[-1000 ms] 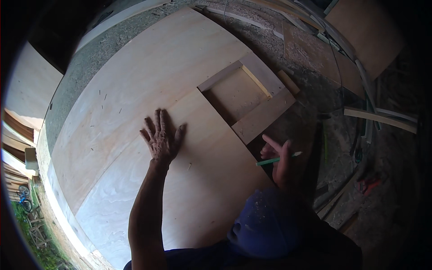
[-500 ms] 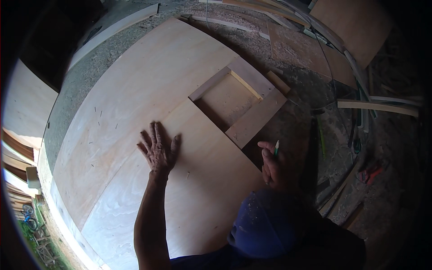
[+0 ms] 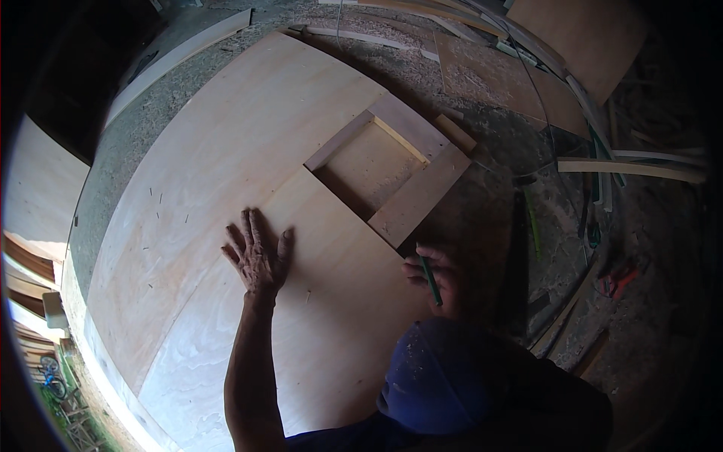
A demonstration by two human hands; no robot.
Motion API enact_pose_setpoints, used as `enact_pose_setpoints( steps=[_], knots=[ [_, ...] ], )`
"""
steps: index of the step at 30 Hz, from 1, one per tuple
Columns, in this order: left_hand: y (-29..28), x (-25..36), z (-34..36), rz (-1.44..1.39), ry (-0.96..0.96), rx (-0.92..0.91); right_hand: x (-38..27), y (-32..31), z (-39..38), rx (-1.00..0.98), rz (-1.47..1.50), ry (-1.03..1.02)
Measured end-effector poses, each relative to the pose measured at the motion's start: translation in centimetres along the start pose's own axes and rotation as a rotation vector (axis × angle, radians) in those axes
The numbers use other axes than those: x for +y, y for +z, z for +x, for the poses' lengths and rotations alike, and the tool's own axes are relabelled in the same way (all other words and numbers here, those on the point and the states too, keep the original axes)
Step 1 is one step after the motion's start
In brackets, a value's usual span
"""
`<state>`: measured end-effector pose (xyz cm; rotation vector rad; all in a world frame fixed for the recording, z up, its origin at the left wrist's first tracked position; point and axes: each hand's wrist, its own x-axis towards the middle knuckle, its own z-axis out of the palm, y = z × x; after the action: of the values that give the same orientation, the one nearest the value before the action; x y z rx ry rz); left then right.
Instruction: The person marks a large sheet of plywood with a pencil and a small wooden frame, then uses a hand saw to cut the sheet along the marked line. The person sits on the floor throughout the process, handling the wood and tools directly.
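Note:
A large pale plywood panel (image 3: 248, 143) lies across the middle of the view. My left hand (image 3: 256, 252) rests on it, palm down, fingers spread. Close to the panel's right edge, my right hand (image 3: 446, 273) grips a green pencil (image 3: 430, 283) between its fingers. Beyond that hand, wooden boards (image 3: 422, 196) frame a square opening at the panel's edge. A lighter sheet (image 3: 369, 169) with wood bits on it shows inside this opening.
Several small nails (image 3: 158, 216) lie scattered on the panel's left part. Wood strips (image 3: 629, 169), a cable (image 3: 538, 94) and a red tool (image 3: 617, 282) are on the floor at right. Shavings cover the floor beside a brown sheet (image 3: 504, 83) at the far right.
My right hand has moved slightly left toward the panel's edge, and the pencil has turned in its fingers. My left hand stays flat on the plywood. The whole view has shifted a little.

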<state>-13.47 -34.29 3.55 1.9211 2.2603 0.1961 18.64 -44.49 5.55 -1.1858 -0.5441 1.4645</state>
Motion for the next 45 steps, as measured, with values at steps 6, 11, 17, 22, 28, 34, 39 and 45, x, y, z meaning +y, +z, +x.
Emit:
enact_pose_setpoints(
  steps=[6,11,17,22,28,34,39,45],
  knots=[
    [0.0,-0.1,-0.1,0.024,0.012,0.010,1.1,-0.7,0.4,-0.161,-0.395,-0.172],
    [-0.1,0.0,-0.1,0.009,0.002,-0.001,2.5,-0.3,0.5,-0.068,-0.363,-0.130],
    [-0.1,0.0,-0.1,0.015,-0.005,-0.002,3.6,0.1,0.8,-0.014,-0.389,-0.140],
    [-0.1,0.1,-0.1,0.024,-0.002,0.001,3.6,0.1,0.9,-0.037,-0.415,-0.113],
    [-0.1,0.0,0.0,0.036,-0.005,0.002,3.4,-0.3,1.1,-0.084,-0.434,-0.126],
    [-0.2,0.1,0.0,0.027,-0.010,-0.005,3.8,-0.7,1.3,-0.102,-0.454,-0.161],
    [-0.1,0.1,0.0,0.025,-0.018,-0.009,4.4,-0.4,1.2,-0.071,-0.419,-0.126],
    [0.0,0.0,-0.1,0.037,-0.005,0.006,4.5,0.2,0.8,0.018,-0.386,-0.127]
  ],
)
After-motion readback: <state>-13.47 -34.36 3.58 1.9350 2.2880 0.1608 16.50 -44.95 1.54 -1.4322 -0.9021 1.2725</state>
